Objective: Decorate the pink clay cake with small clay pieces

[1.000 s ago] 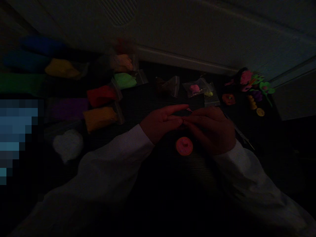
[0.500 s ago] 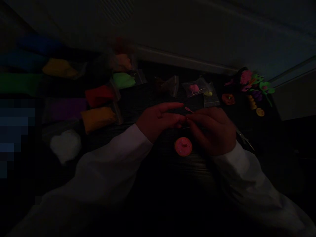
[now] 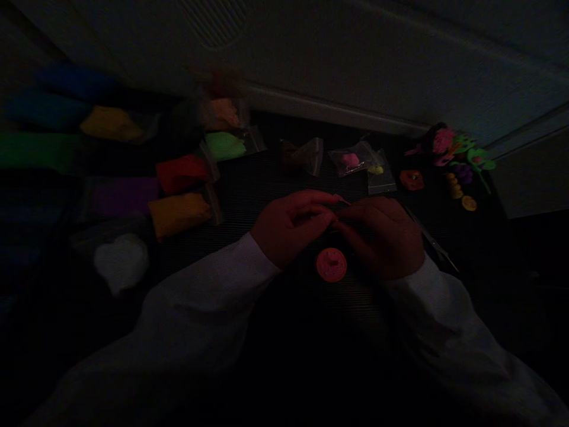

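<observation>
In the dim head view, my left hand [image 3: 293, 225] reaches in from the left, its thumb and fingertips pressed together. My right hand [image 3: 386, 237] meets it fingertip to fingertip in a pinch. Whatever lies between the fingers is too small and dark to make out. A thin pink-tipped stick [image 3: 341, 199] shows by the fingertips; I cannot tell whether it is held. Just below the hands sits a round pink clay piece [image 3: 331, 265] with an orange rim and a small knob on top. Scissors [image 3: 438, 246] lie beside my right hand, partly hidden by it.
Bags of coloured clay stand at the left, among them orange [image 3: 180, 214], red [image 3: 182, 173], purple [image 3: 124, 196] and white [image 3: 122, 264]. Small bags with pink [image 3: 349, 160] and yellow clay [image 3: 376, 169] lie behind the hands. Clay flowers [image 3: 444, 142] are at the far right, before a wall [image 3: 333, 59].
My left hand's outstretched index finger has curled down, and its thumb and fingertips have come together at my right fingertips. The round pink piece stays in place.
</observation>
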`<act>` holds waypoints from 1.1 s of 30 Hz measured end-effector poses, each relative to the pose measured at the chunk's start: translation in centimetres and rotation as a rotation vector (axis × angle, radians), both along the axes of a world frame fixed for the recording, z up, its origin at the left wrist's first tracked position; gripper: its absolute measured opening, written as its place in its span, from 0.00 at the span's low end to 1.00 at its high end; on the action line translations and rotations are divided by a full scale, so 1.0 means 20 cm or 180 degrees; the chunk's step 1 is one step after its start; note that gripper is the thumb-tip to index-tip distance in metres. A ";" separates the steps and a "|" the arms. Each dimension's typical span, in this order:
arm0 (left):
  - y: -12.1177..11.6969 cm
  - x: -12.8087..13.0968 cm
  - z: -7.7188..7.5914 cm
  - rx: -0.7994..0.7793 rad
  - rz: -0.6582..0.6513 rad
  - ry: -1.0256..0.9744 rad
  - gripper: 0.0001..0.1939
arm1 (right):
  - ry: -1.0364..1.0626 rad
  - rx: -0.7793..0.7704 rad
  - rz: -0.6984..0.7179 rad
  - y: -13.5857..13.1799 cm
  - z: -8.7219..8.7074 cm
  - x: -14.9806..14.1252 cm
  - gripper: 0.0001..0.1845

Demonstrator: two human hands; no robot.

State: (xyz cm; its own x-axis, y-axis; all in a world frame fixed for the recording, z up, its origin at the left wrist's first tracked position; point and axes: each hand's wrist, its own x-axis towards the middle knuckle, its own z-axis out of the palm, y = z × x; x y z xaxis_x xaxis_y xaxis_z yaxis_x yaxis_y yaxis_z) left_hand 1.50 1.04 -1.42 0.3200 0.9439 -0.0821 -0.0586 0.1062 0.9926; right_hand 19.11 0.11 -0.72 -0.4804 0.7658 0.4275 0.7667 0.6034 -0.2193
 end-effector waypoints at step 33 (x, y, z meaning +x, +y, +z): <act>-0.20 -0.39 0.14 0.2238 0.2298 0.2876 0.21 | 0.0380 0.0257 -0.0562 0.02 -0.07 0.08 0.11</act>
State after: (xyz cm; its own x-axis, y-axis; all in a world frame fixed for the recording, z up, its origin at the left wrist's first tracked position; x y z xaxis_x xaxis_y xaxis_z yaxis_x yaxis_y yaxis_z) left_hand -6.34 -2.93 1.36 -0.1695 0.8058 0.5674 0.8113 -0.2128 0.5445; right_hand 20.73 0.55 -2.13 -0.2842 0.7944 0.5367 0.8334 0.4815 -0.2713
